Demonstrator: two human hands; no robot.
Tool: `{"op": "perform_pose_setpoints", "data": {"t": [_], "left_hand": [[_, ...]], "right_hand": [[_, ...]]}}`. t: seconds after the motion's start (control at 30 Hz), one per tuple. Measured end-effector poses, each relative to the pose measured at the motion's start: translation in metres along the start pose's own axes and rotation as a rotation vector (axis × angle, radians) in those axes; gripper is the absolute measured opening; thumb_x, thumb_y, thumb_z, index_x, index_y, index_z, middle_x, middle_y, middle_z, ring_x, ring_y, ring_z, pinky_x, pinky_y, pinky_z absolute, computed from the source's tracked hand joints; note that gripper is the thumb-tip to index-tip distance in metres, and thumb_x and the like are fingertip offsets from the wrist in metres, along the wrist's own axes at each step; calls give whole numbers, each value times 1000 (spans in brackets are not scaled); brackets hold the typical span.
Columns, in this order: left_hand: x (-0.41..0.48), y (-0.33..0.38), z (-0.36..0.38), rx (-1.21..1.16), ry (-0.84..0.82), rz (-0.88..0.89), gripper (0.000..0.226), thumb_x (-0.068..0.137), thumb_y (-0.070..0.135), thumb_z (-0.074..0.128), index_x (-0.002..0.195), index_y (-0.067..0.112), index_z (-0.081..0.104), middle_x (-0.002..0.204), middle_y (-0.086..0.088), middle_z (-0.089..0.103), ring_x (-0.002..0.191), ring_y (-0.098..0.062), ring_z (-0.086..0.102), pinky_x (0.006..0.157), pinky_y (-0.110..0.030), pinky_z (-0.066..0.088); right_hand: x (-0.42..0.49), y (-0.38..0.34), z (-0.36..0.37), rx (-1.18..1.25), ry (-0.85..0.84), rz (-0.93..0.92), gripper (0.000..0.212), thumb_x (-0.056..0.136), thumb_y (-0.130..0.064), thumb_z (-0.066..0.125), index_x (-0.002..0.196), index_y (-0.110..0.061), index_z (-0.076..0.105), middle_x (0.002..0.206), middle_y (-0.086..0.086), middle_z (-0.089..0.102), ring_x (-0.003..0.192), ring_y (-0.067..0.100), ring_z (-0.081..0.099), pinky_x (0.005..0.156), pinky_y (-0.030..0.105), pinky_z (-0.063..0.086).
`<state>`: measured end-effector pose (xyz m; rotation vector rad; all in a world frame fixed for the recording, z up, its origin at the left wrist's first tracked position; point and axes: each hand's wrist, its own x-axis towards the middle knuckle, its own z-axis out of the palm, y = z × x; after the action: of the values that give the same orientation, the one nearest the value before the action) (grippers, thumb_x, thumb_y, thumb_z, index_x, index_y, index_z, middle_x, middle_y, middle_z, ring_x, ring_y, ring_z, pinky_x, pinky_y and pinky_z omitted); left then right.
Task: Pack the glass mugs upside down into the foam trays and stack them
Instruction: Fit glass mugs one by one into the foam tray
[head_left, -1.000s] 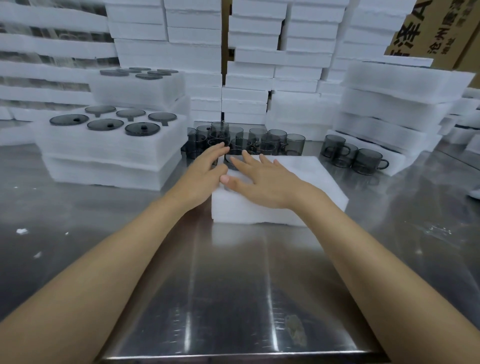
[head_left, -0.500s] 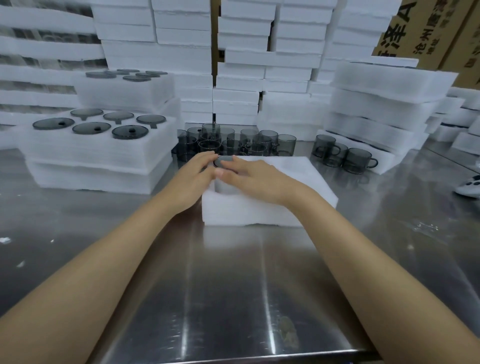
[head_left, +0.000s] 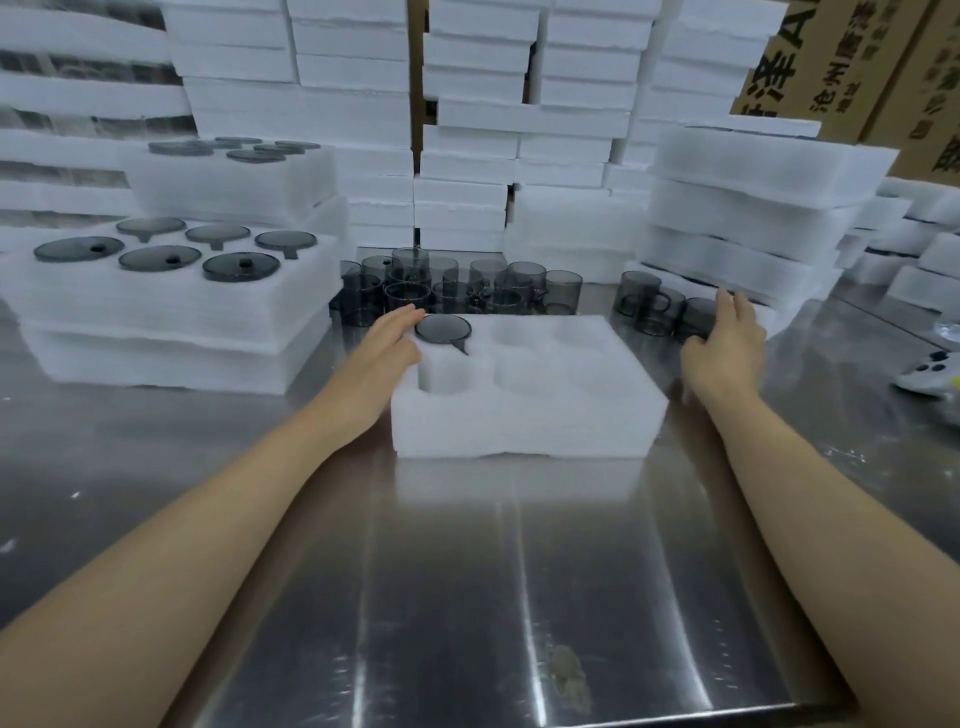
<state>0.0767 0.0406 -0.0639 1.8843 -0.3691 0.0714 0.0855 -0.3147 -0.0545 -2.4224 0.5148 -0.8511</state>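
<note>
steel table (head_left: 467, 597) scuffed, reflective; foam tray stacks (head_left: 353, 62) walling rear

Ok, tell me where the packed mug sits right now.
In the head view, the packed mug sits upside down in the far-left pocket of the foam tray, just beside the left hand.

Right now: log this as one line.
white foam tray: one grey glass mug upside down, far-left slot | left hand: fingers straight, touching tray | right hand: at loose mugs
</note>
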Motion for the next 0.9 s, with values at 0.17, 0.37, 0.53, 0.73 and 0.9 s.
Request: {"op": "perform_pose_setpoints", "data": {"t": [0.17,0.37,0.53,0.73,0.9], "left_hand": [[3,-1,-1,2,-1,-1,55,74,34,39,129,38,43,135,25,37,129,3,34,117,-36,25],[-1,2,0,17,-4,13,66,75,33,38,140,27,41,139,21,34,134,0,30,118,-34,21],[-3,5,0,25,-12,11,69,74,33,36,143,27,38,141,22,31,135,2,26,115,-28,20],[-3,3,0,-2,-23,-7,70,75,34,37,144,29,36,142,25,31,131,6,26,106,-21,20],[-4,2,-2,17,-40,-17,71,76,37,36,146,32,33,144,26,27,133,7,22,108,-21,17]], "right_hand": [[6,0,6,-164,-113,-2,72,87,-7,49,151,-10,16,151,16,25,132,39,23,108,49,23],[0,-3,3,-182,-20,-8,57,86,-7,53,140,-8,39,136,20,35,124,39,31,101,47,33],[-11,-19,-4,-253,24,-46,41,84,-5,49,123,-8,58,122,20,50,118,38,40,87,47,42],[-26,-48,0,-51,-94,-175,35,85,-21,59,120,-22,63,102,4,67,106,27,54,84,38,49],[-25,-49,-5,291,-21,-137,25,92,-28,60,109,-12,69,103,4,69,103,23,60,81,26,42]]}}
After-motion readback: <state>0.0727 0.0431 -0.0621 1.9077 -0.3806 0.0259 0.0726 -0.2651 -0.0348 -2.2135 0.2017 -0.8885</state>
